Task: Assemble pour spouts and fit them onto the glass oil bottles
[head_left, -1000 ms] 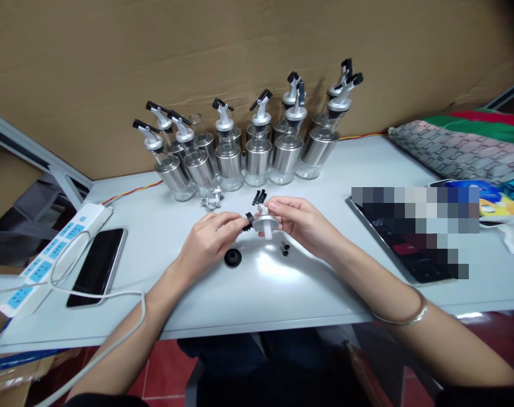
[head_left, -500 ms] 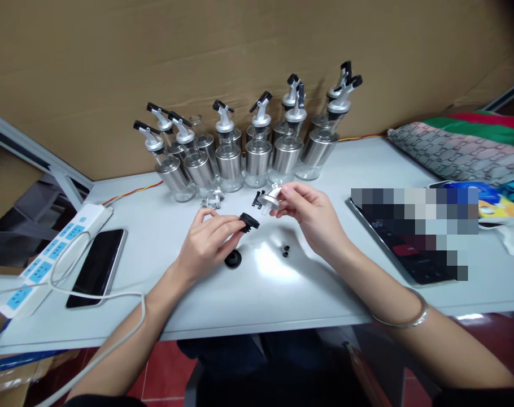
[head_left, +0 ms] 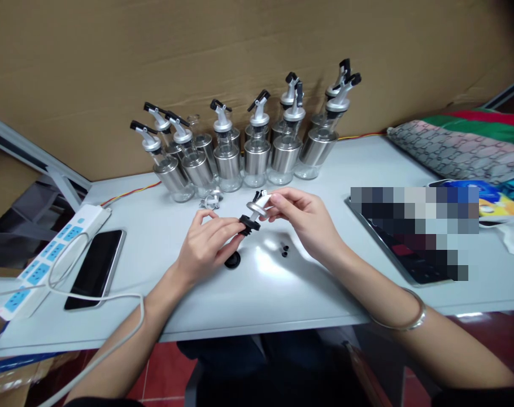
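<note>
My left hand [head_left: 208,240] pinches a ribbed black stopper [head_left: 250,224] between thumb and fingers. In my right hand [head_left: 301,217] is a silver pour spout [head_left: 257,210], held by its upper end and tilted. The spout's lower stem meets the top of the stopper; how deep it sits I cannot tell. Beneath my left hand lies a round black stopper [head_left: 232,260]. Two tiny black caps [head_left: 284,251] rest on the table to the right. Small black lever pieces [head_left: 256,196] show just behind the spout, partly hidden. Further left lie loose silver spout parts [head_left: 212,199].
Several glass bottles with steel sleeves [head_left: 257,158] and lever spouts line the back of the table [head_left: 197,316]. At left are a phone [head_left: 96,268], a power strip [head_left: 39,271] and a white cable [head_left: 143,316]. A tablet-like device [head_left: 392,243] and patterned fabric [head_left: 464,147] occupy the right.
My right hand has moved left and slightly down, bringing the spout's stem to the black stopper. My left hand has stayed nearly still, gripping the stopper.
</note>
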The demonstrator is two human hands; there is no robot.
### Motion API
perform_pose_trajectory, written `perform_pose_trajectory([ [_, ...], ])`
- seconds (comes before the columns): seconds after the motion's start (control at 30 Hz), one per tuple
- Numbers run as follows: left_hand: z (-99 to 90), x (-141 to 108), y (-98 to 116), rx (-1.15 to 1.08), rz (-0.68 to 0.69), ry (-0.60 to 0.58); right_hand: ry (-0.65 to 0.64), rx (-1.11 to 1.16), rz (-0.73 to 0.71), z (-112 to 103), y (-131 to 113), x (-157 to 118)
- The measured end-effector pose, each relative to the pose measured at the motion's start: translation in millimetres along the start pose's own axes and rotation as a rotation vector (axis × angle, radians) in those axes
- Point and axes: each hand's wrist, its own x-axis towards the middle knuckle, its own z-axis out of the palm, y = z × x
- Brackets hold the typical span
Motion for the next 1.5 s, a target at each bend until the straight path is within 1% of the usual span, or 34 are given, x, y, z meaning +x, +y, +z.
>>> perform_pose_trajectory([
  [0.3,-0.4,0.5,1.1,0.037,-0.035,-0.021,-0.044,-0.043,0.015,2.5,-0.5,-1.3],
  [0.47,1.6,-1.1,-0.1,0.006,-0.107,-0.022,-0.082,-0.073,0.062,1.8,-0.2,-0.1],
  [0.53,2.3,-1.1,-0.3,-0.037,-0.11,-0.069,-0.11,-0.071,0.082,2.1,1.0,0.2],
  [0.63,3.1,-1.0,-0.3,-0.079,-0.057,-0.174,-0.141,-0.06,0.096,2.8,2.3,0.2],
  [0.7,3.4,-1.1,-0.4,-0.083,-0.037,-0.205,-0.154,-0.061,0.101,3.1,2.1,0.2],
  [0.9,2.9,-0.6,-0.1,-0.051,-0.016,-0.196,-0.178,-0.081,0.102,2.8,0.3,-0.2],
  [1.2,3.3,0.4,1.2,-0.065,-0.042,-0.22,-0.182,-0.132,0.14,2.1,1.1,0.3],
  [1.5,2.2,1.0,2.7,-0.02,-0.087,-0.222,-0.173,-0.133,0.157,3.3,1.5,-1.0],
])
